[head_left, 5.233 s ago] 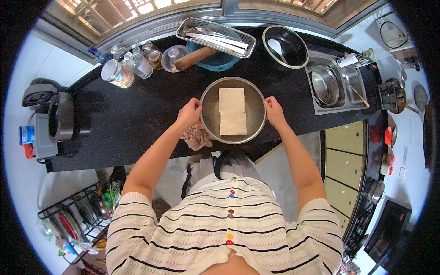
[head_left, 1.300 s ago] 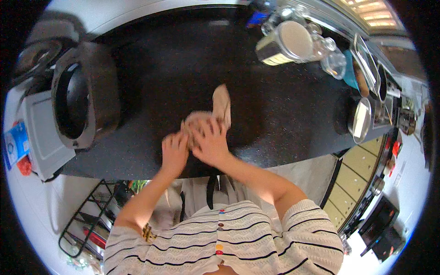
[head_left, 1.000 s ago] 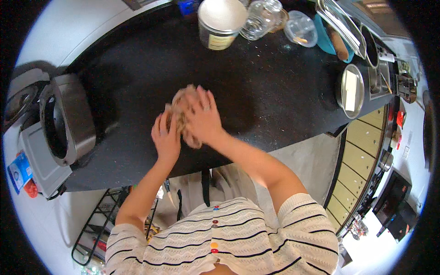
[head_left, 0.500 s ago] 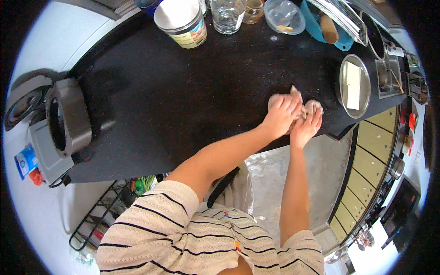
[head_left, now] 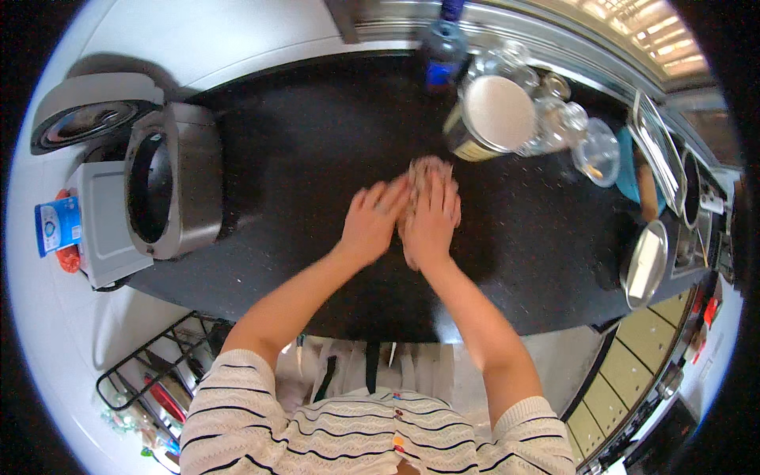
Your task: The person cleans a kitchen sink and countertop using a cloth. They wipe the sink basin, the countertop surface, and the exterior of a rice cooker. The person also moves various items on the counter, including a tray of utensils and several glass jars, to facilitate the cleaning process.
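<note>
Both my hands are together over the middle of the black countertop, pressing on a crumpled, pale brownish cloth. My right hand lies over the cloth with its fingers curved onto it. From the left, my left hand grips the cloth's side, its fingertips touching it. Motion blurs the cloth a little, and much of it is hidden under the fingers.
On the left stands a grey appliance with its lid raised. Behind my hands are a large tub, a blue bottle and several glass jars. A metal dish holding pale blocks sits at the right.
My hands have moved left with the cloth, from near the metal dish to the middle of the countertop. The view has turned left, bringing the blue bottle and window fully in.
</note>
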Demonstrator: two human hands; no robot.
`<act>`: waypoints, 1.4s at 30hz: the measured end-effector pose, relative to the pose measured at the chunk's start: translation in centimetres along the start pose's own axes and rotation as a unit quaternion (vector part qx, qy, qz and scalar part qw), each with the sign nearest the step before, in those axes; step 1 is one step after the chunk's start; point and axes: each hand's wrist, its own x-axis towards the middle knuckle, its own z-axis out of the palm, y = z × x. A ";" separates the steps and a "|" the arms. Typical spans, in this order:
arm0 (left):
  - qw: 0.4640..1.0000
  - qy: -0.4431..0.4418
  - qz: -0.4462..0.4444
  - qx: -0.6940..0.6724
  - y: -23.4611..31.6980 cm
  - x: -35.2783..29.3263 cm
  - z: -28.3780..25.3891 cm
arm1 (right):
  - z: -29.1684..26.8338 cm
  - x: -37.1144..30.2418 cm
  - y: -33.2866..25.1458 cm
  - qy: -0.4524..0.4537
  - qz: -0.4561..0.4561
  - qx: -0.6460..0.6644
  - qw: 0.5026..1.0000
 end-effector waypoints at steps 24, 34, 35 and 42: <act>0.916 0.127 -0.360 0.127 -15.4 -12.4 -4.8 | 15.1 12.3 -23.2 -0.051 -0.387 0.097 0.915; 0.911 0.069 -0.401 0.067 -6.7 -32.0 -6.2 | 9.8 -4.9 -26.6 -0.245 -0.505 0.114 0.820; 0.917 0.092 -0.383 0.057 -7.4 -34.0 -6.3 | 9.1 -6.5 -26.4 -0.256 -0.495 0.116 0.822; 0.843 0.170 -0.511 0.011 -13.6 -37.5 -11.2 | 9.0 -8.8 -27.4 -0.224 -0.447 0.003 0.866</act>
